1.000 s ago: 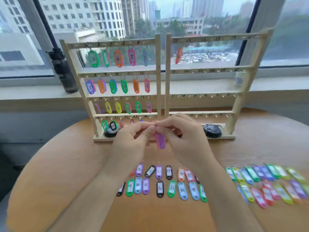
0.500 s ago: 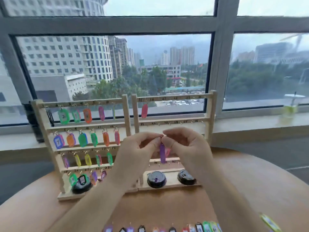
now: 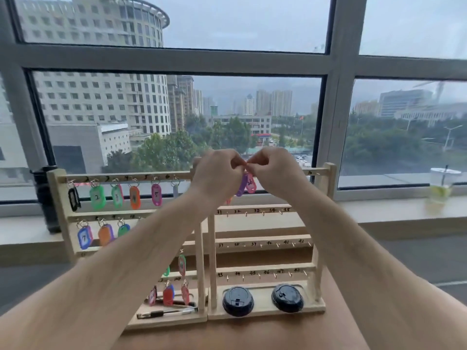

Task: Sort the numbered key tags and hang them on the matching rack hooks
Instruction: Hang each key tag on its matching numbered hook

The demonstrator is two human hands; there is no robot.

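Note:
Two wooden racks stand side by side on the round table: the left rack carries several coloured numbered tags, the right rack has mostly bare hooks. My left hand and my right hand meet at the top bar of the right rack, fingertips pinched together on the ring of a purple key tag. The purple tag hangs just below my fingers, beside a pink tag on the same bar. My forearms hide much of the left rack's lower rows.
Two black cup lids lie on the right rack's base, and pens on the left rack's base. A dark bottle stands on the sill at the left, a clear drink cup at the right. The loose tags on the table are out of view.
Both hands have risen with the purple tag from low over the table to the right rack's top bar. The view has tilted up, so the rows of loose tags dropped out of sight.

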